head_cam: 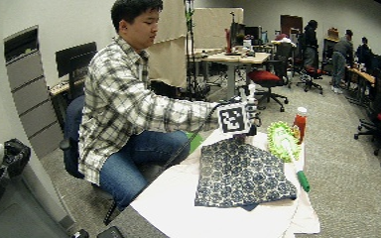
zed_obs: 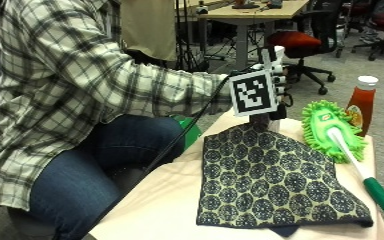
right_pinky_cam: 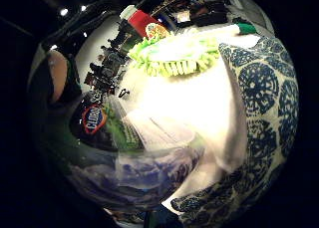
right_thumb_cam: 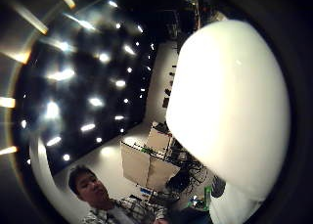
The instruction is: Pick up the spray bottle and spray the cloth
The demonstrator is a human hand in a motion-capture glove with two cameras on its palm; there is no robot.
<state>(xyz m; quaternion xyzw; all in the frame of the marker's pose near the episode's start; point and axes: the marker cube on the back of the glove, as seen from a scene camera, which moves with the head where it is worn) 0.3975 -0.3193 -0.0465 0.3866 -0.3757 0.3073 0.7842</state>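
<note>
Gloved right hand around spray bottle

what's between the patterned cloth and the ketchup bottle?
The green duster head lies between the patterned cloth and the ketchup bottle. This shows clearest in the outside view.

cloth on table, duster beside it (bottle behind)

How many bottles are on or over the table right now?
2: the spray bottle held in the gloved right hand over the cloth's far end, and a red sauce bottle beside the green duster.
</note>
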